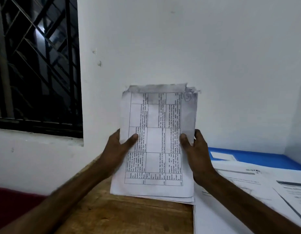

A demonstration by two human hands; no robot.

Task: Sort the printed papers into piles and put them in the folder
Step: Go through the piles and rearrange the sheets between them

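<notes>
A stack of printed papers [156,146] stands upright on its lower edge on the wooden table [126,215], its top sheet showing a table of text turned sideways and a smudged, torn top edge. My left hand [119,149] grips the stack's left side with the thumb on the front. My right hand [195,149] grips the right side the same way. A blue folder [258,157] lies flat at the right against the wall, partly covered by loose printed sheets [247,188].
A white wall [180,48] rises straight behind the table. A dark window with a metal grille [36,65] is at the left above a white sill. Something red [12,205] sits at the lower left beside the table.
</notes>
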